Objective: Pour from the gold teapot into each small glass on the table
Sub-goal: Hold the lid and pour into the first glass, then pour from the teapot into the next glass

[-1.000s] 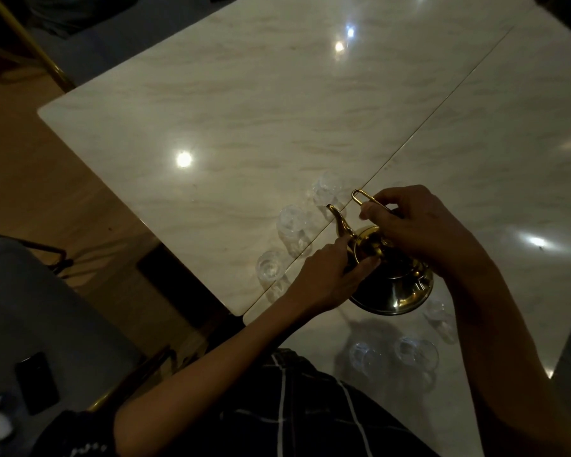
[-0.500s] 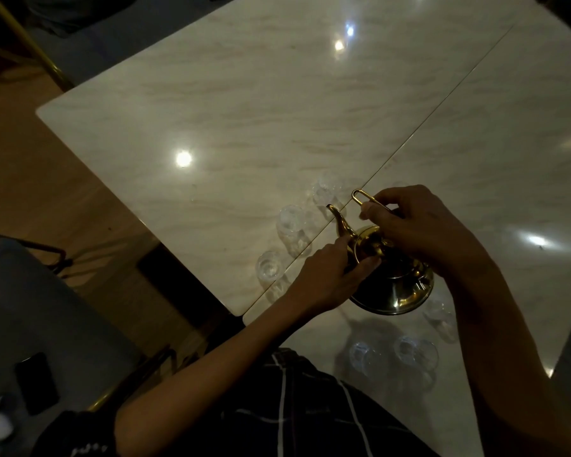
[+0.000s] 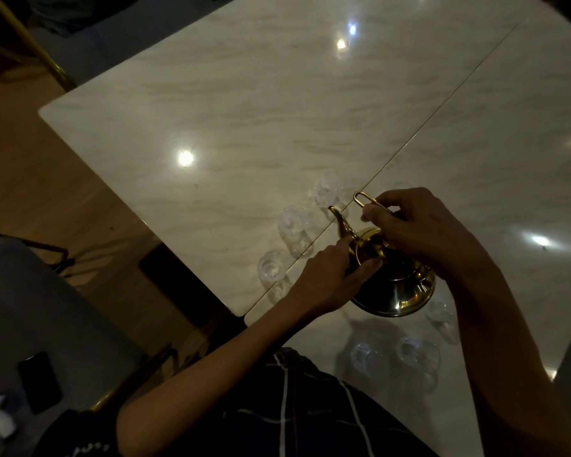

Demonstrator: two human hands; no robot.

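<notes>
The right hand point(image 3: 419, 230) is closed on the wire handle and the left hand point(image 3: 335, 275) is pressed, fingers curled, against the lid of the gold teapot point(image 3: 396, 285), held tilted among small glasses point(image 3: 292, 230), judged rigid, slippery and heavy.

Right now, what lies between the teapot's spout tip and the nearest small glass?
Head view: only bare marble table between the gold teapot spout and the nearest small glass.

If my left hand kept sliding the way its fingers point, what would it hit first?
The left hand points up and right, and its fingertips already seem to rest on the gold teapot near the lid, so the teapot's body comes first. Depth is hard to judge here.
</notes>
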